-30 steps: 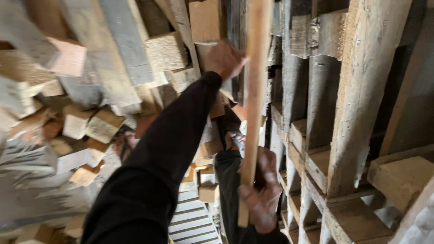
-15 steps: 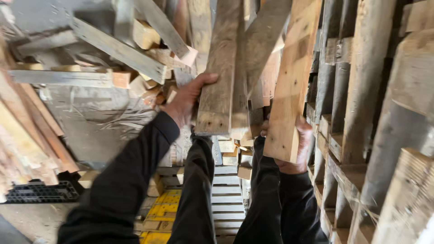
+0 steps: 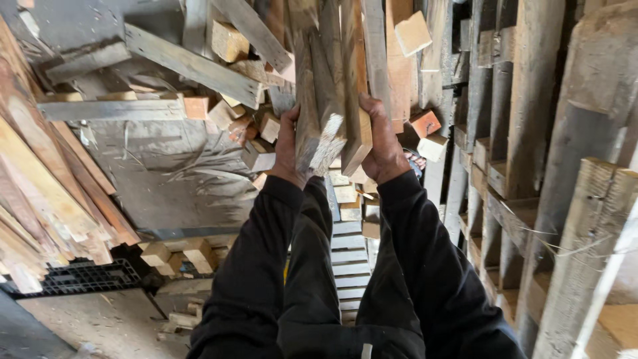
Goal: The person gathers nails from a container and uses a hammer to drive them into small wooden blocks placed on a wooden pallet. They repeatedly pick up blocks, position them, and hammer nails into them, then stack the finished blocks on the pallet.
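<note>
Holding a bundle of grey planks (image 3: 330,100) upright between both hands, the person now stands square to the scrap pile. Half a second ago the left hand (image 3: 288,143) only touched one board and the right hand (image 3: 384,139) carried another; now the boards are pressed together, fingers of each hand wrapped tight on the sides. The bundle is at 12 o'clock from the chest, stacked pallets (image 3: 531,166) at 3 o'clock, loose wood blocks (image 3: 229,41) at 10 o'clock
</note>
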